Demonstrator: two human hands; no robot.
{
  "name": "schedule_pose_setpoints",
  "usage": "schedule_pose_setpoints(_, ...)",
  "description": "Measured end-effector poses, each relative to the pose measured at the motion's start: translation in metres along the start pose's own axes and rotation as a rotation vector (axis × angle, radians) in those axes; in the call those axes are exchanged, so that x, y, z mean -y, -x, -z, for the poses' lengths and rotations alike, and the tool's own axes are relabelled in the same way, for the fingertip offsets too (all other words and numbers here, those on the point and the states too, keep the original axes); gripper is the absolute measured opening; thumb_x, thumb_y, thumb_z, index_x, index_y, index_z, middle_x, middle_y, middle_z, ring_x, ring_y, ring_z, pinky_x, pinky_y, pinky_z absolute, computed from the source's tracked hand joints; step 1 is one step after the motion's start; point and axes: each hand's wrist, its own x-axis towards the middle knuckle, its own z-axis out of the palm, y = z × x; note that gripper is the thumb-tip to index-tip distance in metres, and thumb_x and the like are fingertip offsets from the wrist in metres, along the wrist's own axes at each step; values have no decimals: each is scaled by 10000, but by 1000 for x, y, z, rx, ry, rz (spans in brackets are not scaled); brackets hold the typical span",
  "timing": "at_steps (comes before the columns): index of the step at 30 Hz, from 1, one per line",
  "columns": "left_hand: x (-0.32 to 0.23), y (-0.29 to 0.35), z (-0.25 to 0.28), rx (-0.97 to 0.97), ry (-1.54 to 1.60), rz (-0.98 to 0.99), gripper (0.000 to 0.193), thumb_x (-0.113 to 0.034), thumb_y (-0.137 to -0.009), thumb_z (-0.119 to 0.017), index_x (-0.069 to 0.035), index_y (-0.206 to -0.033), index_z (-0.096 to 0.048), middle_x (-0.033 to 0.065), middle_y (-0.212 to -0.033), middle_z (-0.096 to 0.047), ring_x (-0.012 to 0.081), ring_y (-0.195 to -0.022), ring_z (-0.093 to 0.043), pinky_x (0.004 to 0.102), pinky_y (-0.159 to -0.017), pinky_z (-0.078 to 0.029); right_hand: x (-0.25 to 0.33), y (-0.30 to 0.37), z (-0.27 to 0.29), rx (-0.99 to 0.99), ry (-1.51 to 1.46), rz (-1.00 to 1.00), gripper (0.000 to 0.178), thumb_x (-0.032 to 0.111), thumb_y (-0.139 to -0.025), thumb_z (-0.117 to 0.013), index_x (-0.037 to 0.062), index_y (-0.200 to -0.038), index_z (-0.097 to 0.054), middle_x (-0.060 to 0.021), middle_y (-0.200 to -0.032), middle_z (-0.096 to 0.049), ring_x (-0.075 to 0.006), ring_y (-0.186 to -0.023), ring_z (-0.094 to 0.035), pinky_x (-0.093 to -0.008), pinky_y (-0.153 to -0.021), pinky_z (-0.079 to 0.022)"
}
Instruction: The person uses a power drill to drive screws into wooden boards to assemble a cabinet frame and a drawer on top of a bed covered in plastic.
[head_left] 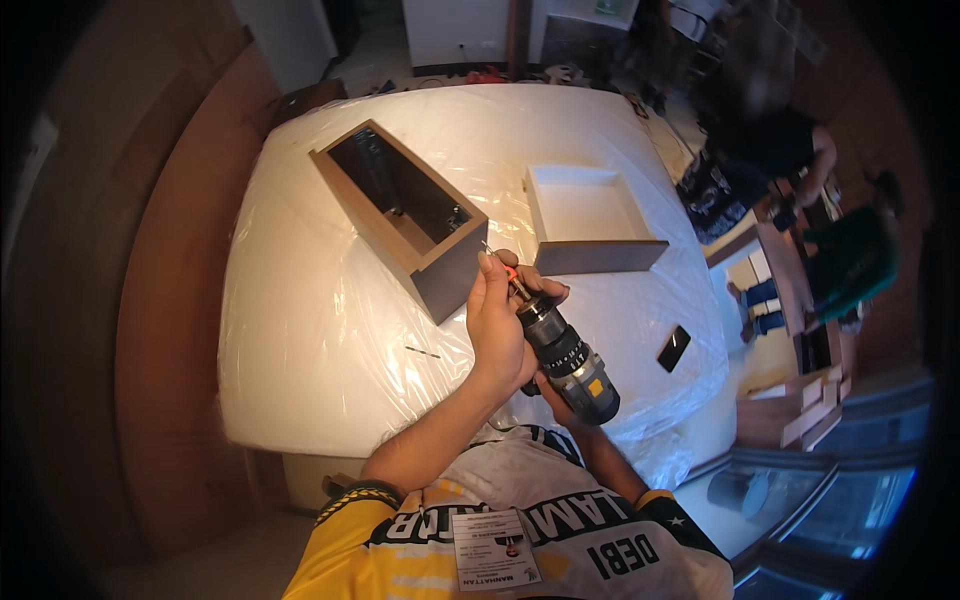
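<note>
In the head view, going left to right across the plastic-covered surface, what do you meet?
Dark open box → loose screw → left hand, fingers at the bit → cordless drill, gripped from below by the right hand → white shallow drawer box → black phone.

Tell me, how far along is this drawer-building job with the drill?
Two open boxes look assembled: a grey-brown one and a white-lined one, both resting on the plastic-wrapped mattress. In hand: the left hand fingers the bit at the drill tip, while the right hand, mostly hidden, holds it underneath. A loose screw lies unused, so fastening probably remains.
</note>
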Motion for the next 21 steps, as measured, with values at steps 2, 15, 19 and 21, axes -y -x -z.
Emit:
schedule_pose_setpoints(2, -8, 7, -3, 11, 9, -116, 364, -449, -1109, -376, -103, -1083, -484, 43, -787, -558, 184, -740, -647, 405, -831, -580, -1, 3, -10, 16, 11, 5, 353, 125, -750, -829, 49, -1036, -638, -105, -891, -684, -273, -788, -697, -391, -711, -551)
schedule_pose_setpoints(15, -3, 35, -2, 113, -79, -272, 336, -385, -1131, -325, -87, -1059, -462, 96, -770, -580, 196, -720, -632, 382, -774, -591, -13, 27, -15, 166, -356, 3, 351, 82, -881, -728, 27, -1204, -603, -113, -1095, -659, -249, -978, -637, -390, -873, -499)
schedule_pose_setpoints(19, -8, 44, -10, 119, -74, -203, 347, -404, -1129, -312, -85, -1068, -432, 110, -770, -586, 200, -708, -625, 355, -726, -580, 0, 23, -6, 131, -332, 74, 342, 79, -875, -733, 26, -1186, -603, -113, -1081, -657, -248, -963, -636, -387, -860, -499)
schedule_pose_setpoints(21, -12, 48, -8, 151, -103, -178, 357, -416, -1127, -309, -83, -1071, -423, 114, -767, -585, 197, -700, -620, 336, -698, -569, 6, 22, -5, 114, -323, 102, 338, 78, -871, -736, 26, -1178, -603, -113, -1074, -655, -247, -956, -636, -385, -853, -500)
